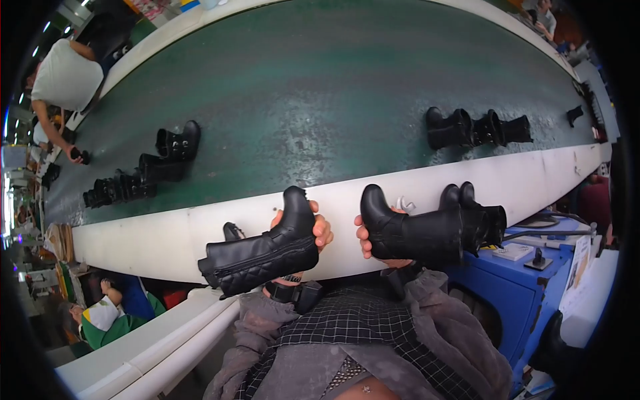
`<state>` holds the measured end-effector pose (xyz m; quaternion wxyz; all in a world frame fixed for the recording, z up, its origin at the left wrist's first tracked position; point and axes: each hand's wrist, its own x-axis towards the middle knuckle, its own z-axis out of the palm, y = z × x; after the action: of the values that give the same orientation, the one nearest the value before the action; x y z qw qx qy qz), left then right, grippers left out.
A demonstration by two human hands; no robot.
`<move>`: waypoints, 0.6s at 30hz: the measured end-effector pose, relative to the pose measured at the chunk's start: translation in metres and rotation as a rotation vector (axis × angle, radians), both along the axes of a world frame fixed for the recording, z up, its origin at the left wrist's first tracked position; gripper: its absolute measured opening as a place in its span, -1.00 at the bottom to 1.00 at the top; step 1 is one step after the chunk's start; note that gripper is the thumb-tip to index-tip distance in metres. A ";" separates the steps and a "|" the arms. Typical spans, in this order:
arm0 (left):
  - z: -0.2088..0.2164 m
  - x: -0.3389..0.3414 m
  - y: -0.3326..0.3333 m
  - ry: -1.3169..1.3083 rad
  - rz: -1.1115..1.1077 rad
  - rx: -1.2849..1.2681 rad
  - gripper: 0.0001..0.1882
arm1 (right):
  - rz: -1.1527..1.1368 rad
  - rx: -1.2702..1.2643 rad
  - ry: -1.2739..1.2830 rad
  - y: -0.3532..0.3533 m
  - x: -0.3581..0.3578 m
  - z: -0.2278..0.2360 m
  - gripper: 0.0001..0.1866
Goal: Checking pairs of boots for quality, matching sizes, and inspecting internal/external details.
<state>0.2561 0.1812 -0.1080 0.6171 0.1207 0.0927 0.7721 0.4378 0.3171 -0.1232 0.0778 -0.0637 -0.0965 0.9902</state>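
My left hand (323, 230) is closed around the foot of a tall black boot (267, 257), with fingers at its sole and the thumb at the instep. The boot lies tilted, toe up, shaft pointing left; a zipper and a quilted panel show along its side. My right hand (364, 239) is wrapped around the heel and foot of another tall black boot (420, 235), its toe up and shaft pointing right. Both boots hover over the white ledge (340, 210), a gap between them. Behind the left boot peeks a black tip (233, 231), mostly hidden.
Beyond the ledge runs a wide green belt (307, 87). Black boots (177, 143) lie on its left, more boots (450, 130) on its right. Other boots (470, 200) rest by my right, near a blue cabinet (500, 300). A co-worker (70, 77) reaches over at far left.
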 end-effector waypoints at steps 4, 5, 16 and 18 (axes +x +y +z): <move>-0.013 0.000 -0.008 -0.061 0.040 -0.073 -0.33 | 0.037 -0.127 0.136 -0.001 -0.001 -0.003 -0.28; -0.016 0.000 -0.009 -0.068 0.034 -0.066 -0.33 | 0.029 -0.128 0.104 0.000 0.002 -0.002 -0.27; -0.049 -0.016 -0.040 -0.151 0.237 -0.245 -0.44 | -0.076 0.096 -0.042 -0.003 0.009 -0.002 -0.31; -0.046 -0.012 -0.039 -0.245 0.517 -0.325 -0.52 | -0.189 0.093 -0.168 -0.003 0.001 0.001 -0.38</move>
<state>0.2445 0.1425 -0.1543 0.4183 -0.1006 0.1674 0.8871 0.4384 0.3141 -0.1224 0.1652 -0.1516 -0.1419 0.9642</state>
